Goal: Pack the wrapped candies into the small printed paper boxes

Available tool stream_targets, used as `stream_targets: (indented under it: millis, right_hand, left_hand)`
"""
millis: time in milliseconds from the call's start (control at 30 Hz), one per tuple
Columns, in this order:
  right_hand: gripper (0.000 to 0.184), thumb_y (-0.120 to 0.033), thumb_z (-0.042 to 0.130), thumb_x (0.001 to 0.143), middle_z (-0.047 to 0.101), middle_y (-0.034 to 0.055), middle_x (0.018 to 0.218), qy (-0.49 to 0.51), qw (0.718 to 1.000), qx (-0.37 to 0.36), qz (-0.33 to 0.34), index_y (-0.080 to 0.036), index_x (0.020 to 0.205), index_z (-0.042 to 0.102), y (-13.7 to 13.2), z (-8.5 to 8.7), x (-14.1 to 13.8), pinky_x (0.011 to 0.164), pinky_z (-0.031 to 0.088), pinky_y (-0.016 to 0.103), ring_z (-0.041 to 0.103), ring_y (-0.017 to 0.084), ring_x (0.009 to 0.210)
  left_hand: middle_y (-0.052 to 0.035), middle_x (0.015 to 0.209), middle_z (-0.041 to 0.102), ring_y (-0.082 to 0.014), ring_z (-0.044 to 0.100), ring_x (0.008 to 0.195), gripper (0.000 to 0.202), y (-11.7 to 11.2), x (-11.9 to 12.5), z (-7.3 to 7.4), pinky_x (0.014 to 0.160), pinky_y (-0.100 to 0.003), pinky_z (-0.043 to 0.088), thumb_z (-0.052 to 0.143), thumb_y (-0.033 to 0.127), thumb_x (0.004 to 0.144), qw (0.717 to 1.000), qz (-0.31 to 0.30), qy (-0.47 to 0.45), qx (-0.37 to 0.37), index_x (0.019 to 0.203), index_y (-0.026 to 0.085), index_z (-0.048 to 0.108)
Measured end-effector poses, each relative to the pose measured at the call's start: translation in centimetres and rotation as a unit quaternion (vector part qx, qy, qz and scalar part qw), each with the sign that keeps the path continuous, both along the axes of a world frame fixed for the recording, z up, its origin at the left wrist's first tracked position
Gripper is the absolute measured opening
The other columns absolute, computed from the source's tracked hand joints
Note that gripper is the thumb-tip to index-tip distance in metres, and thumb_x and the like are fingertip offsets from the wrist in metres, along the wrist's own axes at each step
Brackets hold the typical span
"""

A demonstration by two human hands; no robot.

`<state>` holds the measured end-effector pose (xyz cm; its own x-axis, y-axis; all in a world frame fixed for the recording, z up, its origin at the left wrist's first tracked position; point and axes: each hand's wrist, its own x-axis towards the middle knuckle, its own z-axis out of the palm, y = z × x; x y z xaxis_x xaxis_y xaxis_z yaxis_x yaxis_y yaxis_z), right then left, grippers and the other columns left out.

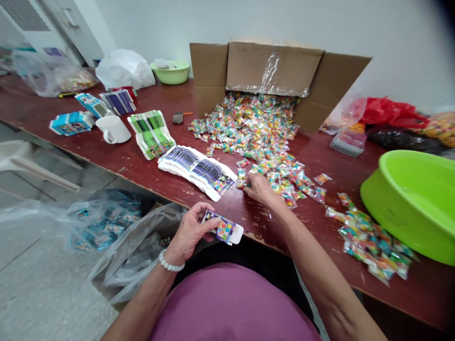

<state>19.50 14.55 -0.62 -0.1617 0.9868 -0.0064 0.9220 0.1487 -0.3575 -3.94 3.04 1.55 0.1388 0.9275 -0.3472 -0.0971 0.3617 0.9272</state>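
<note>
My left hand (192, 229) is closed around a small purple printed carton (223, 228) just off the table's front edge. The carton's white end flap stands open toward the right. At the near edge of a large heap of candy packets (256, 123), my right hand (261, 189) has its fingers bent down, touching a small clear packet (241, 177). Whether the fingertips grip it is partly hidden. Between the hands, farther back, lies a fanned stack of flat purple cartons (195, 168). A stack of flat green cartons (152, 135) is beyond it to the left.
An open cardboard box (273, 68) lies at the back, candy spilling out. Right are a green basin (408, 213) and more packets (373, 244). A white mug (113, 129) and blue cartons (72, 123) stand left. Plastic bags (138, 255) sit below the table's front edge.
</note>
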Motion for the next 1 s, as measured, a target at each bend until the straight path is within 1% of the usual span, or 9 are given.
stream_targets:
  millis: [67, 133, 233, 333, 467, 600, 733, 833, 1000]
  right_hand:
    - [0.016, -0.012, 0.06, 0.079, 0.066, 0.0104, 0.091, 0.023, 1.0, 0.018, -0.005, -0.014, 0.095, 0.062, -0.4, -0.1, 0.0, 0.074, 0.042, 0.028, 0.061, 0.023, 0.087]
    - [0.016, -0.013, 0.059, 0.081, 0.066, 0.0084, 0.09, 0.044, 0.998, 0.036, -0.011, -0.015, 0.097, 0.062, -1.4, 0.1, 0.0, 0.072, 0.042, 0.028, 0.06, 0.021, 0.082]
    - [0.017, -0.024, 0.059, 0.086, 0.064, 0.002, 0.079, 0.125, 0.991, 0.049, -0.009, -0.016, 0.101, 0.06, -4.1, 1.0, -0.2, 0.064, 0.041, 0.025, 0.058, 0.017, 0.069]
    - [0.015, -0.032, 0.062, 0.087, 0.061, -0.0016, 0.073, 0.258, 0.964, 0.033, 0.057, -0.02, 0.097, 0.062, -7.6, 2.4, -0.6, 0.059, 0.039, 0.024, 0.054, 0.015, 0.063]
    - [0.006, -0.022, 0.061, 0.088, 0.066, 0.0027, 0.085, 0.269, 0.95, 0.016, 0.156, -0.02, 0.091, 0.065, -10.2, 4.4, -0.9, 0.068, 0.043, 0.026, 0.057, 0.016, 0.074]
    - [0.014, -0.011, 0.061, 0.085, 0.068, 0.0033, 0.086, 0.253, 0.946, -0.005, 0.202, -0.02, 0.092, 0.068, -10.3, 5.9, -0.9, 0.068, 0.043, 0.026, 0.06, 0.016, 0.076]
    - [0.023, 0.0, 0.058, 0.079, 0.067, 0.0046, 0.083, 0.162, 0.959, -0.017, 0.232, -0.018, 0.084, 0.071, -10.3, 7.1, -1.5, 0.068, 0.041, 0.026, 0.059, 0.016, 0.075]
    - [0.025, 0.004, 0.056, 0.076, 0.067, 0.0059, 0.083, 0.12, 0.962, -0.026, 0.242, -0.017, 0.08, 0.07, -10.4, 7.5, -2.1, 0.067, 0.041, 0.026, 0.059, 0.017, 0.076]
    - [0.027, 0.0, 0.056, 0.08, 0.07, 0.0035, 0.085, 0.213, 0.933, -0.062, 0.283, -0.019, 0.091, 0.072, -10.3, 7.3, -1.6, 0.071, 0.045, 0.026, 0.062, 0.016, 0.077]
  left_hand:
    - [0.0014, 0.077, 0.067, -0.0153, 0.066, 0.054, 0.048, 0.0, -0.5, 0.2, 0.038, -0.018, 0.047, 0.086, 0.036, 0.065, 1.0, 0.01, -0.004, -0.015, 0.094, 0.02, 0.051]
    - [0.0004, 0.079, 0.069, -0.0174, 0.068, 0.053, 0.053, 0.1, -1.0, 0.3, 0.04, -0.022, 0.051, 0.087, 0.035, 0.063, 0.999, 0.026, -0.021, -0.03, 0.095, 0.02, 0.048]
    - [-0.0034, 0.09, 0.071, -0.02, 0.072, 0.065, 0.058, 0.1, -1.3, 0.3, 0.051, -0.027, 0.058, 0.089, 0.028, 0.061, 0.997, 0.046, -0.053, -0.04, 0.106, 0.019, 0.053]
    - [-0.0089, 0.105, 0.07, -0.0198, 0.071, 0.08, 0.056, 0.0, -1.3, 0.2, 0.063, -0.029, 0.06, 0.087, 0.023, 0.066, 0.995, 0.022, -0.092, -0.043, 0.115, 0.015, 0.06]
    - [-0.0111, 0.109, 0.07, -0.0185, 0.069, 0.083, 0.048, -0.3, -0.8, -0.1, 0.069, -0.028, 0.057, 0.084, 0.023, 0.07, 0.991, -0.035, -0.124, -0.045, 0.113, 0.013, 0.066]
    - [-0.0083, 0.096, 0.07, -0.017, 0.069, 0.076, 0.045, -0.9, -0.3, -0.2, 0.067, -0.025, 0.053, 0.085, 0.024, 0.068, 0.983, -0.145, -0.094, -0.058, 0.108, 0.012, 0.068]
    - [-0.0035, 0.092, 0.065, -0.0146, 0.065, 0.075, 0.038, -1.3, 0.3, -0.2, 0.064, -0.024, 0.052, 0.078, 0.029, 0.076, 0.969, -0.241, -0.04, -0.033, 0.108, 0.017, 0.061]
    - [-0.0037, 0.096, 0.064, -0.0133, 0.063, 0.074, 0.036, -1.5, 0.8, -0.4, 0.065, -0.024, 0.052, 0.071, 0.028, 0.082, 0.963, -0.265, -0.041, -0.02, 0.113, 0.02, 0.055]
    - [-0.0015, 0.092, 0.061, -0.0105, 0.059, 0.073, 0.027, -1.7, 1.2, -0.2, 0.065, -0.022, 0.048, 0.065, 0.025, 0.084, 0.969, -0.246, -0.025, 0.022, 0.108, 0.02, 0.053]
